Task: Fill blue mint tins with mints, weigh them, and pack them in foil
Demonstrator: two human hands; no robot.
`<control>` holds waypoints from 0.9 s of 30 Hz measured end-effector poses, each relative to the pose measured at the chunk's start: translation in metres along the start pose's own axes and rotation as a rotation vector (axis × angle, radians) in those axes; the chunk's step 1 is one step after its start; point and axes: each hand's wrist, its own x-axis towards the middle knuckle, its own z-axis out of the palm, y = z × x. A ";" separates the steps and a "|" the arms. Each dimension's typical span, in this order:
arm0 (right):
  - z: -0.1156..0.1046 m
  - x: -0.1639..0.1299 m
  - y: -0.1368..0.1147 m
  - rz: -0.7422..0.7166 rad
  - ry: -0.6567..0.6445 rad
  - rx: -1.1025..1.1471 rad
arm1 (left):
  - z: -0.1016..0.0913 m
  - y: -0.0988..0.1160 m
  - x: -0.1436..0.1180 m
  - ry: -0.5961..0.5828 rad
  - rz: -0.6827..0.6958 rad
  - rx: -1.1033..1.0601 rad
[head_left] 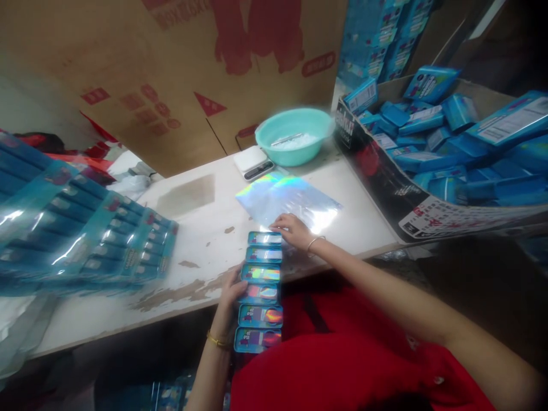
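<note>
A column of several small blue boxes with shiny labels runs from the table's front edge toward my body. The labels nearest me look orange and purple; the far ones look whitish. My left hand grips the column's left side, its thumb over a middle box and its other fingers largely hidden. At the far end, my right hand has thumb and fingers drawn together by the top box's right corner. What sits between those fingertips is too small to make out. Just beyond lies a sheet of iridescent film, partly behind the right hand.
A turquoise basin and a small white scale stand at the back. To the right, an open carton is heaped with blue boxes. Film-wrapped blue packs occupy the left. A large cardboard box rises behind the table.
</note>
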 end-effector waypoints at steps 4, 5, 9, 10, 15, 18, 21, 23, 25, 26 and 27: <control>0.001 0.002 0.002 0.006 -0.051 -0.023 | 0.010 0.010 -0.003 -0.086 0.011 -0.036; 0.002 0.002 0.003 0.016 -0.037 -0.026 | 0.015 0.012 -0.004 -0.107 0.004 -0.036; 0.004 0.001 0.009 0.009 0.034 -0.047 | 0.030 0.016 -0.006 -0.147 0.021 0.049; 0.006 0.000 0.011 -0.007 0.048 -0.043 | 0.030 0.017 -0.006 -0.169 0.023 0.090; 0.013 -0.006 0.016 -0.081 0.076 0.004 | 0.006 0.022 0.006 -0.149 0.250 0.619; 0.018 -0.006 0.014 -0.068 0.052 -0.028 | -0.012 0.033 0.025 -0.076 0.518 0.948; 0.020 -0.007 0.009 -0.023 0.088 -0.154 | -0.016 0.044 0.055 -0.021 0.803 1.200; 0.019 -0.011 0.003 0.039 0.161 -0.302 | -0.009 0.049 0.077 0.034 0.938 1.450; 0.014 -0.015 -0.004 0.112 0.198 -0.460 | 0.001 0.051 0.096 0.052 0.972 1.655; 0.011 -0.016 -0.009 0.139 0.195 -0.529 | 0.006 0.052 0.103 0.060 0.981 1.721; 0.008 -0.017 -0.013 0.153 0.186 -0.589 | 0.011 0.052 0.108 0.078 0.998 1.760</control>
